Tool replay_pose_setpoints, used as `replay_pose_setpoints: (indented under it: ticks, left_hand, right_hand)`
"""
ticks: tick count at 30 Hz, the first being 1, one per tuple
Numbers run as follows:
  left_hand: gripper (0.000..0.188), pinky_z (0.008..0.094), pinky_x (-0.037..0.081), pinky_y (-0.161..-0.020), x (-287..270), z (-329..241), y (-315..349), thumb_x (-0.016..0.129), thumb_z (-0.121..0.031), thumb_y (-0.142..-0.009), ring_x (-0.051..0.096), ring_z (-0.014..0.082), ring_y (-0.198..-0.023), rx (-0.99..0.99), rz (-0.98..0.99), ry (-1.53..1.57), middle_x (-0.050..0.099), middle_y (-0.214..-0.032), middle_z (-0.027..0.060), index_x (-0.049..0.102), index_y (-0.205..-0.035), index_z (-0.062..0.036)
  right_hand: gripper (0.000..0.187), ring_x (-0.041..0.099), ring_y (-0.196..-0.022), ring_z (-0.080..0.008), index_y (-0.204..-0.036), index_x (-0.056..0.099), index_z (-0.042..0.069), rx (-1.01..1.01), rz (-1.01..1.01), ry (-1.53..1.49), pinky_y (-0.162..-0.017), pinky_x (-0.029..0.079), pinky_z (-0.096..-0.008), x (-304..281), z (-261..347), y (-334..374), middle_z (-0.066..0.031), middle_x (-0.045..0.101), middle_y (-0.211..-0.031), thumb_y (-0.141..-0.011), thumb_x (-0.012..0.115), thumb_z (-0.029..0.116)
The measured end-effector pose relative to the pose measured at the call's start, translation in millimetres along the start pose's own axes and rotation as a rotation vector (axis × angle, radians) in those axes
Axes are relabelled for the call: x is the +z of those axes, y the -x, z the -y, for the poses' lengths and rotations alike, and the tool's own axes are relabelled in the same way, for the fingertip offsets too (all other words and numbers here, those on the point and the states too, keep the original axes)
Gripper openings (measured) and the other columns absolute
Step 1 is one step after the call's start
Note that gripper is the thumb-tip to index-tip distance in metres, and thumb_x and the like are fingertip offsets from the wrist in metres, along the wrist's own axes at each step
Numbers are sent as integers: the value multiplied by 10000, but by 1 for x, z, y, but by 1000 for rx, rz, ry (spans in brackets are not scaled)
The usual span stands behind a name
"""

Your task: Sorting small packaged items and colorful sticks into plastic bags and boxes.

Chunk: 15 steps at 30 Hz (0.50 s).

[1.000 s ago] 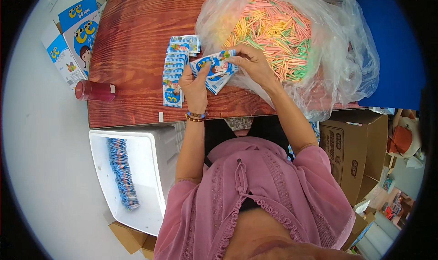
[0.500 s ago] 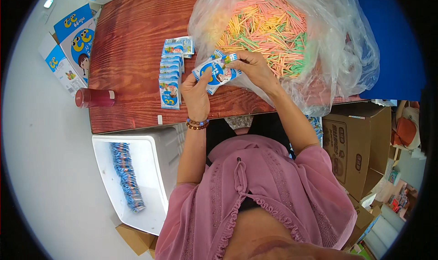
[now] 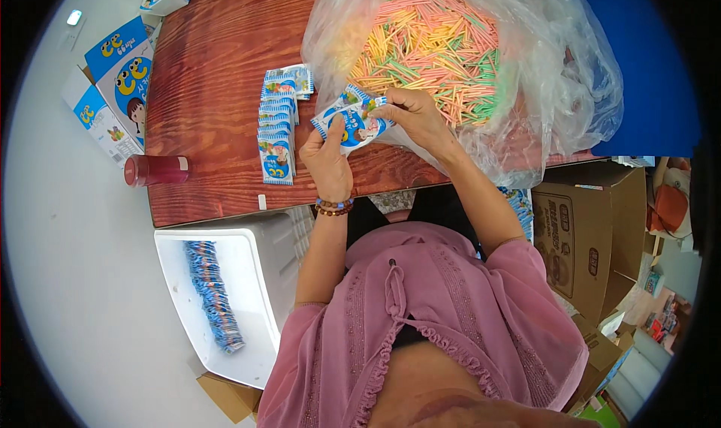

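Note:
Between my two hands, above the front of the red-brown wooden table (image 3: 225,60), are small blue-and-white candy packets (image 3: 359,130), at least two of them overlapping. My left hand (image 3: 327,158) pinches their left end, thumb on top. At the upper right end, my right hand (image 3: 414,120) grips them between thumb and fingers. Just left of my left hand lies an overlapping row of similar packets (image 3: 276,158) on the table. Beyond my right hand, a large clear plastic bag (image 3: 556,90) stands open, full of pink, yellow and green candy sticks (image 3: 432,49).
A pink-red lidded jar (image 3: 156,170) lies at the table's left edge. Below that edge, a white bin (image 3: 259,300) holds a long stack of packets (image 3: 214,296). Printed cartons (image 3: 124,82) stand at far left. A brown cardboard box (image 3: 578,240) is on my right.
Both hands keep hold of the packets, with only a slight shift of fingers and wrists. The whole view has moved a little.

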<state>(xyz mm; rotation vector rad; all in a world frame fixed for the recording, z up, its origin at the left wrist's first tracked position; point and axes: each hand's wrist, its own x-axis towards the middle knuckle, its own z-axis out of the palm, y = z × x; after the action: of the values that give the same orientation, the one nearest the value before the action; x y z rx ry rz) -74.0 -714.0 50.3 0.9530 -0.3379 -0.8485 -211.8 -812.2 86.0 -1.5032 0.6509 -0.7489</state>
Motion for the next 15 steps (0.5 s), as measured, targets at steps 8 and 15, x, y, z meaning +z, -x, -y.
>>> replay_pose_setpoints:
  ticks: [8, 15]
  left_hand:
    - [110, 211, 478, -664, 12, -7, 3, 653, -41, -890, 594, 55, -752, -71, -16, 58, 682, -891, 31, 671, -973, 30]
    - [100, 218, 491, -668, -2, 4, 3, 657, -48, -891, 582, 44, -766, 38, 12, -103, 678, -887, 31, 666, -955, 29]
  right_hand:
    - [93, 518, -730, -43, -887, 673, -4, -24, 19, -72, -660, 428, -217, -3, -14, -2, 10, 608, -781, -872, 657, 86]
    - [124, 554, -760, -53, -943, 683, -21, 26, 33, -109, -695, 464, -222, 1, -6, 4, -13, 657, -852, -876, 646, 76]
